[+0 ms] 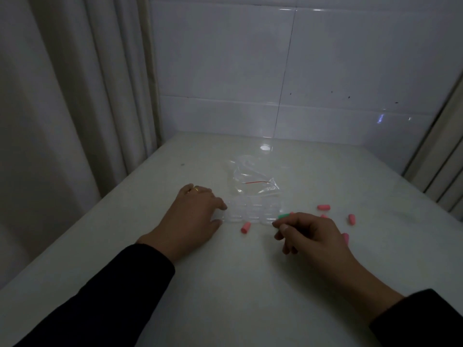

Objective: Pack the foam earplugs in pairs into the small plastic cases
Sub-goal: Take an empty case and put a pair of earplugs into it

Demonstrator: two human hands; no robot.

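Note:
A row of small clear plastic cases (253, 211) lies on the white table (225, 284) between my hands. My left hand (193, 216) holds the left end of the row between thumb and fingers. Just right of the cases, my right hand (310, 236) pinches a green earplug (283, 216) at its fingertips, with something pink showing right behind it. Several pink earplugs lie loose: one (245, 227) in front of the cases, one (323, 207) and another (351, 219) to the right, and others partly hidden behind my right hand.
A crumpled clear zip bag (253, 181) with a red seal line lies just behind the cases. A white tiled wall (300, 71) closes the table's far side. Curtains (62, 96) hang along the left edge, and a frame stands at the right.

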